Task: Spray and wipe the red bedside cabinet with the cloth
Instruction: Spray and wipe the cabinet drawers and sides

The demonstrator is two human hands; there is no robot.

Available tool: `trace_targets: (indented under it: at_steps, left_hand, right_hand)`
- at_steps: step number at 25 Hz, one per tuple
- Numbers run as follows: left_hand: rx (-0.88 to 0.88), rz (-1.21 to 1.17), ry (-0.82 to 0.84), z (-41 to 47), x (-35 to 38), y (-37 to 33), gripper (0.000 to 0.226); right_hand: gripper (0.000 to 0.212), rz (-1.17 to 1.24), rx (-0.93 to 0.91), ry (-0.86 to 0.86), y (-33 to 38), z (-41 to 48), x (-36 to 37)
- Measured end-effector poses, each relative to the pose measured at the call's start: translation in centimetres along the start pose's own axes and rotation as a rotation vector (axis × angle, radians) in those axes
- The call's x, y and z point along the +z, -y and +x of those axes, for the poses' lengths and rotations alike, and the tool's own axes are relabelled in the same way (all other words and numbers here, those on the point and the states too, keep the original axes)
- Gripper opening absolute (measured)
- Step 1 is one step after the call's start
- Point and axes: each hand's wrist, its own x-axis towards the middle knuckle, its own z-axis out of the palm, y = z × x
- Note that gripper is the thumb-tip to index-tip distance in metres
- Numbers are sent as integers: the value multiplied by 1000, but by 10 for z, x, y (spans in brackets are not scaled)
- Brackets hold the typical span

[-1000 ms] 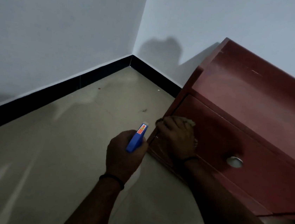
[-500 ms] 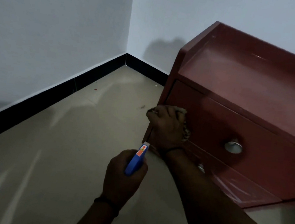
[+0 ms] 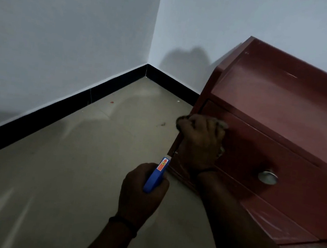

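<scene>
The cabinet (image 3: 280, 125) was seen standing on the floor (image 3: 72, 164) near the room's corner, its back to the wall (image 3: 251, 21) and its drawer front turned toward the camera. The right hand (image 3: 201, 142) was closed around the cloth (image 3: 222, 124), which was pressed against the left end of the drawer front, at the cabinet's left front edge; only scraps of cloth were visible past the knuckles. The left hand (image 3: 140, 190) was wrapped shut around the sprayer (image 3: 158, 174), held low and just short of the cabinet's lower left corner, without touching it.

The sprayer's long axis ran up and to the right, its nozzle end aimed at that lower corner and the right wrist. The drawer front's long axis stretched away rightward and downward from the cloth, past the knob (image 3: 267, 177). The right hand was the nearer to the unwiped span, so the next stroke would probably be carried rightward along that axis.
</scene>
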Motion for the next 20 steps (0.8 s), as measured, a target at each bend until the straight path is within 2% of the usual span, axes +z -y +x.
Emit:
trace_targets:
  at_steps: [2,3,5,8,10,12,14,20]
  left_hand:
    - [-18,-12,-5,-1,2,4,40]
    - [-32,-22,-3,-2,4,4,41]
    - [-33,-48,-4,-2,6,3,40]
    - [-26,-69,-7,-1,7,3,35]
    - [-26,-73,8,1,8,5,33]
    - [-20,-65,20,4,12,5,31]
    - [-2,-60,19,9,17,1,30]
    - [99,-97,27,32,38,-15,33]
  right_hand:
    - [27,4,186,-193,5,22,-8]
    - [26,4,234,-225,9,21,-4]
    - [29,9,226,-122,16,-3,13]
    - [40,27,85,112,16,-46,29]
    - [33,93,56,58,7,-33,15]
    - [19,123,165,-95,-2,-1,-8]
    - [17,122,232,-215,-6,20,-21]
    - [24,137,141,-60,-6,2,-14]
